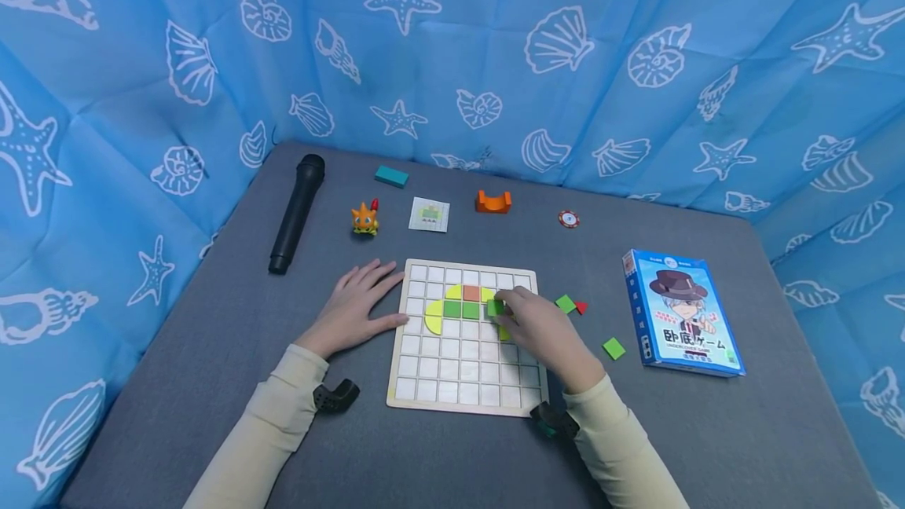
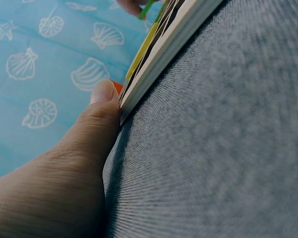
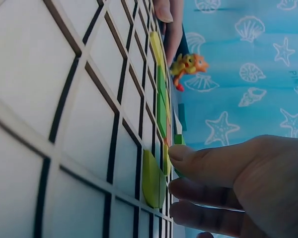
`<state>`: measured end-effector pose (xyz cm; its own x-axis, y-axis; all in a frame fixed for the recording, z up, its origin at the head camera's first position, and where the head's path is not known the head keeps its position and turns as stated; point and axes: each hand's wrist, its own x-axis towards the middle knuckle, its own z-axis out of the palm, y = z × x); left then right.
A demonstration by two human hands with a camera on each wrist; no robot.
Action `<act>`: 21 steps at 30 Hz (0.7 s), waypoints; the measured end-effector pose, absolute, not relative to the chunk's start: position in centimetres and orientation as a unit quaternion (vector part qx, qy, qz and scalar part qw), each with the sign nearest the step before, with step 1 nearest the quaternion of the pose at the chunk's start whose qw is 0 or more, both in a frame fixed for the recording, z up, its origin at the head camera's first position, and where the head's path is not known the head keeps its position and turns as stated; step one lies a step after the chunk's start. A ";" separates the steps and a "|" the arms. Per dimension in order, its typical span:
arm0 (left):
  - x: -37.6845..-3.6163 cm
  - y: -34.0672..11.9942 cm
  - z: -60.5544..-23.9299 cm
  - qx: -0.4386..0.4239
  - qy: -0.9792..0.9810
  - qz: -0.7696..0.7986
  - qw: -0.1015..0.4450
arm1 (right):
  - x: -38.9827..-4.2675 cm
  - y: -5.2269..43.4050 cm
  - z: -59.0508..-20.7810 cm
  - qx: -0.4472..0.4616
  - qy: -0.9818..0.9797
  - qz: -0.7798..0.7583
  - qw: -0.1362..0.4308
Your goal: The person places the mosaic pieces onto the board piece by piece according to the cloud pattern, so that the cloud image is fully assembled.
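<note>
A wooden grid board lies on the grey table. Yellow, green and orange tiles sit in its upper rows. My right hand pinches a green square tile over the board's upper right cells; in the right wrist view the thumb presses that green tile. Beside the fingers lies a yellow-green piece. My left hand rests flat on the table, its thumb against the board's left edge.
Loose green squares and a red triangle lie right of the board. A blue game box sits further right. At the back are a black microphone, orange toy, card, teal block, orange bridge block and a chip.
</note>
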<state>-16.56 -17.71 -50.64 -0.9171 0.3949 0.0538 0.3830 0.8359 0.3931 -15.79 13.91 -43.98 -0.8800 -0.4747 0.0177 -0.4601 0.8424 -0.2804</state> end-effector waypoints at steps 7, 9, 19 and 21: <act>-16.5 -17.6 -50.5 0.203 0.957 0.208 0.014 | -15.9 13.5 -44.2 -0.240 0.962 -0.125 0.034; -16.5 -17.6 -50.5 0.203 0.956 0.210 0.014 | -15.9 13.4 -44.3 -0.242 0.962 -0.121 0.033; -16.5 -17.7 -50.5 0.203 0.956 0.209 0.013 | -16.0 13.4 -44.5 -0.250 0.961 -0.119 0.027; -16.5 -17.7 -50.5 0.205 0.956 0.209 0.012 | -16.0 13.4 -44.5 -0.249 0.961 -0.119 0.027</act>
<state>-16.47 -17.67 -50.53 -0.9159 0.3966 0.0620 0.3864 0.8291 0.4041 -16.04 13.39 -44.52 -0.8743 -0.4854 0.0076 -0.4727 0.8476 -0.2413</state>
